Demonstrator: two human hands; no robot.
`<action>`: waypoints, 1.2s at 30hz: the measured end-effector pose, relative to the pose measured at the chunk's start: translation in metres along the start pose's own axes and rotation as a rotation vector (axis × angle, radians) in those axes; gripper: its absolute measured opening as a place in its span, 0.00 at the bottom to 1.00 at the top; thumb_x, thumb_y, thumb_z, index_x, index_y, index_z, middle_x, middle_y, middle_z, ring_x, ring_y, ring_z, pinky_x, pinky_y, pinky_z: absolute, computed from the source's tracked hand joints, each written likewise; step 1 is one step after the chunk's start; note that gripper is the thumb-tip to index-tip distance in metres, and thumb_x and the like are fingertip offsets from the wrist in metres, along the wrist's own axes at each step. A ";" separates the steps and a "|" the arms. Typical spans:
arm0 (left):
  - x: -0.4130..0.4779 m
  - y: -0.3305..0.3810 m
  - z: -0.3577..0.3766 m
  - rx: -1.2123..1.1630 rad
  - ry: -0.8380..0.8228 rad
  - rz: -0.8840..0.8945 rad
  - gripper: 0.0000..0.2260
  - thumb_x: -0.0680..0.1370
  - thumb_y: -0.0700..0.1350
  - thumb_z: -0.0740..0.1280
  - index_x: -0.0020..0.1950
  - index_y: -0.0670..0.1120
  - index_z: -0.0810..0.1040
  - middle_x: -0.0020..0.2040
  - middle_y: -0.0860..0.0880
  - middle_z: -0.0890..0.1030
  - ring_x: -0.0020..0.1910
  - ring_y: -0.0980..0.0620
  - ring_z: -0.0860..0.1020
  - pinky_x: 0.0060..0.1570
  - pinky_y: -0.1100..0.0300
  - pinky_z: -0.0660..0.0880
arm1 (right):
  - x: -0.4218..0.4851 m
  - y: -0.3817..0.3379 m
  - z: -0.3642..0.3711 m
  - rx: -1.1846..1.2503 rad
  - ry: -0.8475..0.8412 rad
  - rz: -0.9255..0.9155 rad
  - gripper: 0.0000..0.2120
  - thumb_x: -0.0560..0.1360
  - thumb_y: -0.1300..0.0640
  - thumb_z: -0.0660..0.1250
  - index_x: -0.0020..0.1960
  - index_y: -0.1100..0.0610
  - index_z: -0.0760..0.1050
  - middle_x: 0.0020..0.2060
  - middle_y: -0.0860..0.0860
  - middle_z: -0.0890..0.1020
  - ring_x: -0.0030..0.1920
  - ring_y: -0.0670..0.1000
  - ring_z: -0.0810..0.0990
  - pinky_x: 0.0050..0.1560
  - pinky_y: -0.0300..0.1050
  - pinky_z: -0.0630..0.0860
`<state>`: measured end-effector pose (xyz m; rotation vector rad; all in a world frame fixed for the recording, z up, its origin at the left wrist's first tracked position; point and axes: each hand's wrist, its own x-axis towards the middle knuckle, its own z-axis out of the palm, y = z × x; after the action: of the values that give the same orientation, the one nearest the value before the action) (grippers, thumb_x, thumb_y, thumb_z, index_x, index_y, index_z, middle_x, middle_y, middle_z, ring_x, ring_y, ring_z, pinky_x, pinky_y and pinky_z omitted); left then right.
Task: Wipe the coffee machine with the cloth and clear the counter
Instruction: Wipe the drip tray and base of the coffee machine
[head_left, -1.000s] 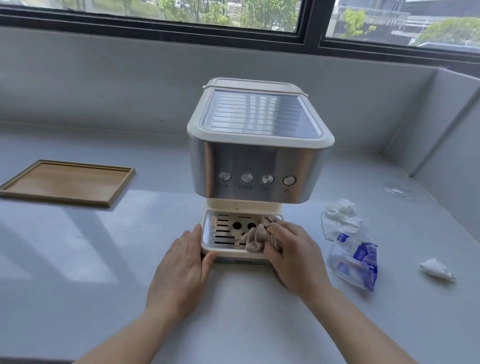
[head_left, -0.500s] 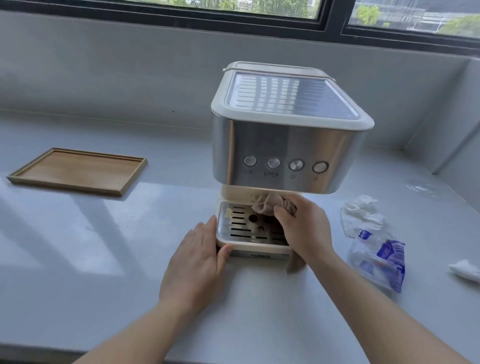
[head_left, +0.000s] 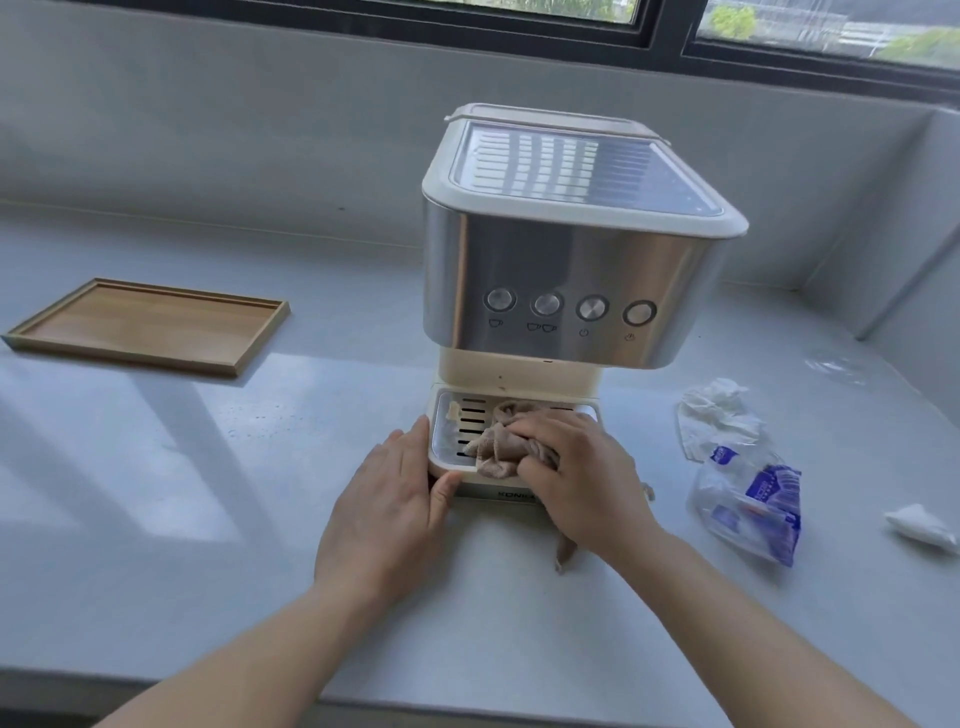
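**Cloth on the drip tray, bunched under the right hand**

The coffee machine (head_left: 566, 270) stands mid-surface (head_left: 234, 493), its steel front and four buttons facing near. At its foot, the cloth (head_left: 493, 449) lies bunched on the slotted drip tray (head_left: 442, 415). Most of it sits under and just left of the right hand (head_left: 582, 478), whose fingers (head_left: 540, 431) curl over it and press it onto the grate. One loose end trails out below the right wrist onto the surface.

The left hand (head_left: 384, 514) holds nothing. Its fingers (head_left: 410, 447) lie straight along the tray's left side, and the thumb touches the near left corner.

A wooden tray (head_left: 145, 325) rests far left, well apart from the machine. To the right lie a crumpled tissue (head_left: 717, 410), a clear packet (head_left: 748, 504) with blue print just near of it, and a small white wad (head_left: 919, 527) at the right edge.
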<state>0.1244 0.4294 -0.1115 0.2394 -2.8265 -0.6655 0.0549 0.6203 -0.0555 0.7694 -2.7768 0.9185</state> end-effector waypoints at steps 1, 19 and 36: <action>0.000 -0.001 0.000 0.000 -0.003 -0.004 0.33 0.77 0.67 0.43 0.79 0.52 0.51 0.75 0.52 0.66 0.75 0.51 0.62 0.73 0.53 0.63 | -0.002 0.002 -0.003 -0.005 -0.018 -0.025 0.16 0.70 0.59 0.66 0.55 0.45 0.81 0.52 0.37 0.80 0.53 0.44 0.73 0.48 0.41 0.70; -0.001 0.002 -0.004 -0.029 0.022 0.003 0.31 0.79 0.64 0.47 0.78 0.52 0.54 0.72 0.52 0.69 0.71 0.51 0.66 0.68 0.53 0.68 | -0.019 0.023 -0.010 -0.142 0.119 0.072 0.10 0.74 0.58 0.69 0.54 0.51 0.82 0.57 0.45 0.82 0.61 0.52 0.76 0.56 0.41 0.72; 0.000 0.001 -0.001 -0.032 0.034 0.004 0.32 0.78 0.66 0.45 0.79 0.54 0.51 0.76 0.54 0.66 0.75 0.53 0.62 0.71 0.52 0.66 | -0.002 0.011 -0.014 -0.142 0.061 -0.073 0.12 0.74 0.54 0.70 0.57 0.47 0.80 0.59 0.43 0.80 0.57 0.53 0.77 0.55 0.46 0.74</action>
<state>0.1249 0.4297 -0.1098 0.2379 -2.7807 -0.6989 0.0511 0.6368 -0.0505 0.8004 -2.7060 0.7117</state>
